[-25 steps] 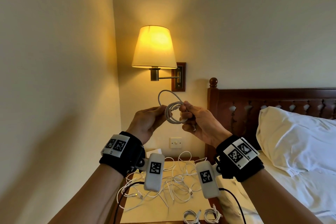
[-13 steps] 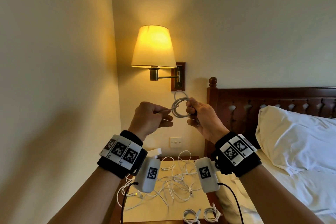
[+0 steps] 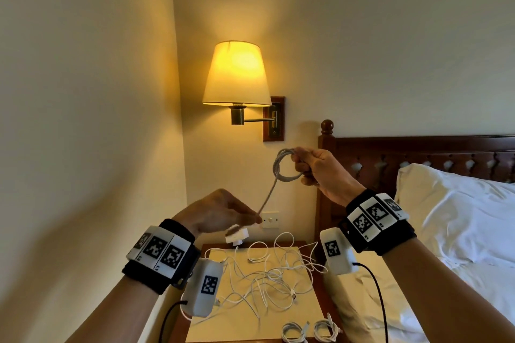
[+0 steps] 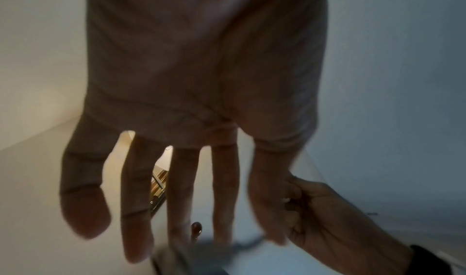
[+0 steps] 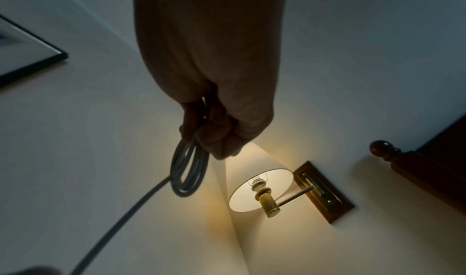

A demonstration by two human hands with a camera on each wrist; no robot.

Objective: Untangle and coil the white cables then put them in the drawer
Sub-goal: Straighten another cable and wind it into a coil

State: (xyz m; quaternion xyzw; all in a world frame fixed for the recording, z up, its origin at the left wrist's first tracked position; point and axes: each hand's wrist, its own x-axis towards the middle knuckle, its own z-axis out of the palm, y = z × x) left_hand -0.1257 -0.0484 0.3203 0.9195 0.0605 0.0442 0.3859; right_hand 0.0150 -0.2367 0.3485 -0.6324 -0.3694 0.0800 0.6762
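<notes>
My right hand (image 3: pixel 316 168) is raised in front of the wall and grips a small coil of white cable (image 3: pixel 282 167), which hangs from its curled fingers (image 5: pixel 214 131) in the right wrist view as the coil (image 5: pixel 188 171). A straight tail (image 3: pixel 267 195) runs from the coil down-left to the fingertips of my left hand (image 3: pixel 220 211). In the left wrist view that left hand (image 4: pixel 201 99) has straight, spread fingers, with a blurred bit of cable (image 4: pixel 227 246) by their tips. Tangled white cables (image 3: pixel 274 278) lie on the nightstand (image 3: pixel 242 327) below. No drawer is in view.
Two coiled cables (image 3: pixel 292 332) (image 3: pixel 325 328) lie at the nightstand's front edge, and a white plug block (image 3: pixel 237 236) at its back. A lit wall lamp (image 3: pixel 237 75) hangs just above the hands. The wooden headboard (image 3: pixel 418 147) and pillow (image 3: pixel 451 217) are at the right.
My left hand has dropped down and to the left, away from the coil, drawing a straight tail out of it. The right hand kept the coil in about the same place.
</notes>
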